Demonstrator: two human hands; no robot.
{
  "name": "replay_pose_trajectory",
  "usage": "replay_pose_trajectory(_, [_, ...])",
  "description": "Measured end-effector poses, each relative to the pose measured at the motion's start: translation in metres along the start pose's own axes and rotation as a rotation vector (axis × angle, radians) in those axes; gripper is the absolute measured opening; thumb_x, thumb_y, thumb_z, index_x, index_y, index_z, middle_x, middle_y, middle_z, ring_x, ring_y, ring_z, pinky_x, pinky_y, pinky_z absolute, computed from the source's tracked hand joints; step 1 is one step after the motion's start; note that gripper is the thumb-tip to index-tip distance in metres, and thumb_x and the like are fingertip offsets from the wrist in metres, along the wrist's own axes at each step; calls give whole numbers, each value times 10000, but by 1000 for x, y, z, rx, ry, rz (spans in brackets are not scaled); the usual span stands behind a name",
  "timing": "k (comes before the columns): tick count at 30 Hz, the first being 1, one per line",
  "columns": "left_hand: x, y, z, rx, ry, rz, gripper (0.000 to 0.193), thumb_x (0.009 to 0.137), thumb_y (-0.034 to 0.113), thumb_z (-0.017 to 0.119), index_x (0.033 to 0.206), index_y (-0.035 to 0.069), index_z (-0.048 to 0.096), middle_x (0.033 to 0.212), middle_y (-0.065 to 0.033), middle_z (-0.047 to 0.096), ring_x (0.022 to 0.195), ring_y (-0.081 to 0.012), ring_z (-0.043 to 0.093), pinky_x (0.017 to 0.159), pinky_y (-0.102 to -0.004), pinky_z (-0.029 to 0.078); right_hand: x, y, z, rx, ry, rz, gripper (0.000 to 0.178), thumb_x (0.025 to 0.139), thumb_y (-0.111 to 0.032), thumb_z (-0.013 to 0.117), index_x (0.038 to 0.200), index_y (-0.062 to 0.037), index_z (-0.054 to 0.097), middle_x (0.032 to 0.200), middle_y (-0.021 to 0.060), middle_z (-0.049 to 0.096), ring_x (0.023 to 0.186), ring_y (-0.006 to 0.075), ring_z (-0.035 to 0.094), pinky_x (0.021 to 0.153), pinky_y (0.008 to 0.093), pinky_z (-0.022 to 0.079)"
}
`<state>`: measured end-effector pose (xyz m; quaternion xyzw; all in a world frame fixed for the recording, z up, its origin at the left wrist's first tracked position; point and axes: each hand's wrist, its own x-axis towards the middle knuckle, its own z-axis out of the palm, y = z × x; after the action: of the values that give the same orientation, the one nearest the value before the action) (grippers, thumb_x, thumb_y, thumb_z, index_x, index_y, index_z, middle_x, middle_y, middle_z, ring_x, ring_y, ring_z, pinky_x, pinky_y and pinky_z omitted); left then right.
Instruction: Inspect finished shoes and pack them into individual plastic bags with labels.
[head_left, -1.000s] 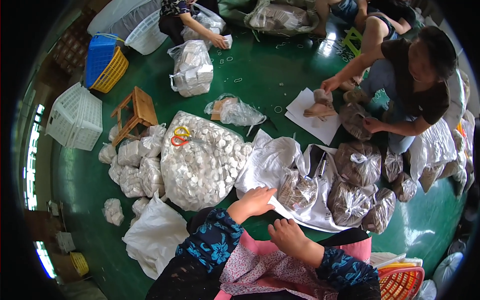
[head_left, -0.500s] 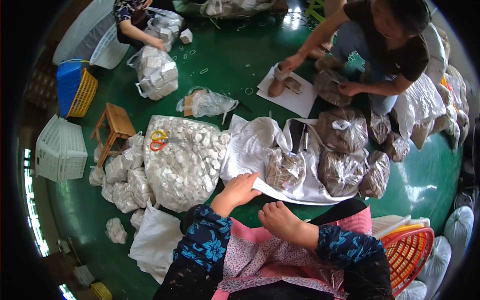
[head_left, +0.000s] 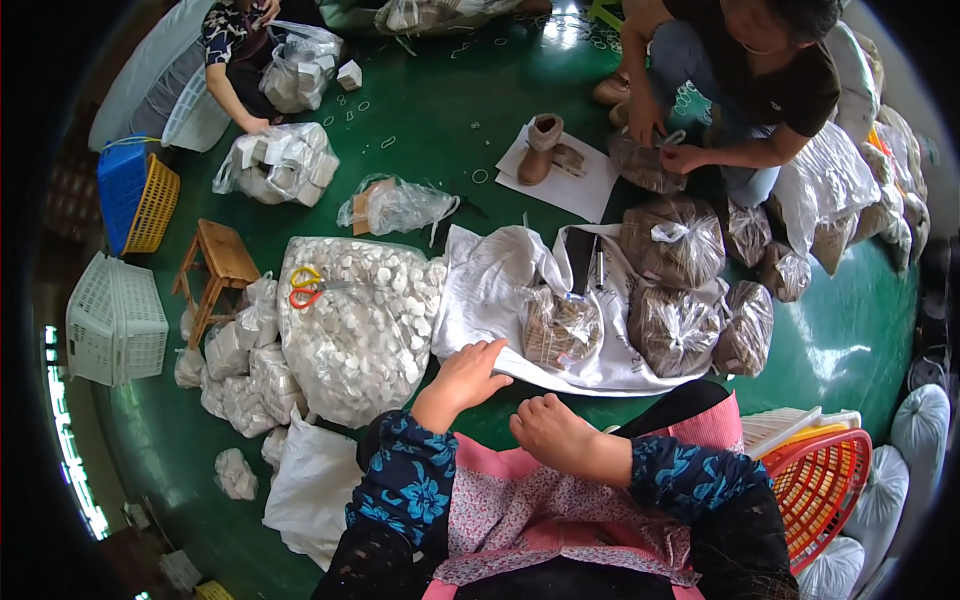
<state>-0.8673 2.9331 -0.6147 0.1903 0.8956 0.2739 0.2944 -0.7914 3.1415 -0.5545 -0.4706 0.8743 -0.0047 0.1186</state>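
My left hand (head_left: 463, 382) reaches over the near edge of a white woven sack (head_left: 480, 300), fingers stretched out and holding nothing. Close beside it, my right hand (head_left: 560, 437) hovers above my pink flowered apron (head_left: 510, 505). Its fingers are curled in, its palm is hidden, and nothing shows in its grip. Ahead on the sack lies a clear plastic bag of brownish pieces (head_left: 563, 330), with a dark flat object and a pen-like item (head_left: 600, 268) behind it. Left of the sack is a large clear bag of small white pieces (head_left: 360, 330), topped by orange-and-yellow-handled scissors (head_left: 310, 287).
Knotted bags of brown pieces (head_left: 675, 330) crowd the right. Beyond, a boot (head_left: 540, 150) stands on paper near a crouching co-worker (head_left: 770, 90). Another person (head_left: 235, 60) handles bagged white blocks (head_left: 277, 165). A wooden stool (head_left: 225, 255), crates (head_left: 117, 320) and a red basket (head_left: 825, 490) stand around.
The co-worker at right has let go of the boot and now has both hands at a plastic bag. My hands have barely moved; the whole view has shifted slightly.
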Motion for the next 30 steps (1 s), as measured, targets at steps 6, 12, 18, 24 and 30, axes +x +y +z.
replay_pose_trajectory(6, [0,0,-2,-9,2,6,689,903,323,746,1463,27,475,1322,-261,612,1229,-442,572,1043,-477,466,3,0,-1,7,-35,-16,129,857,-195,622,896,-107,707,866,58,664,820,214,637,679,364,422])
replay_pose_trajectory(12, [1,0,-1,-13,12,8,686,902,321,748,1459,25,480,1322,-258,614,1232,-441,572,1046,-473,466,3,-1,4,25,-43,-8,132,862,-194,619,900,-109,712,872,55,670,830,214,642,686,367,424])
replay_pose_trajectory(18, [0,1,-3,-8,4,-1,688,900,320,749,1460,24,480,1323,-258,614,1234,-438,572,1047,-470,466,3,-1,4,25,-36,-1,125,866,-196,616,891,-115,709,869,49,666,834,214,639,696,371,425])
replay_pose_trajectory(24, [1,1,-2,-10,-6,0,691,898,323,750,1461,24,481,1331,-259,609,1242,-437,567,1053,-469,463,2,-1,2,12,-39,3,128,865,-199,620,894,-113,710,877,51,663,845,216,635,709,374,428])
replay_pose_trajectory(30, [1,0,-1,1,-2,3,689,901,329,745,1458,23,481,1332,-259,607,1243,-438,565,1055,-469,461,1,-2,2,9,-51,7,136,865,-201,622,913,-109,709,884,52,661,856,220,634,721,379,432])
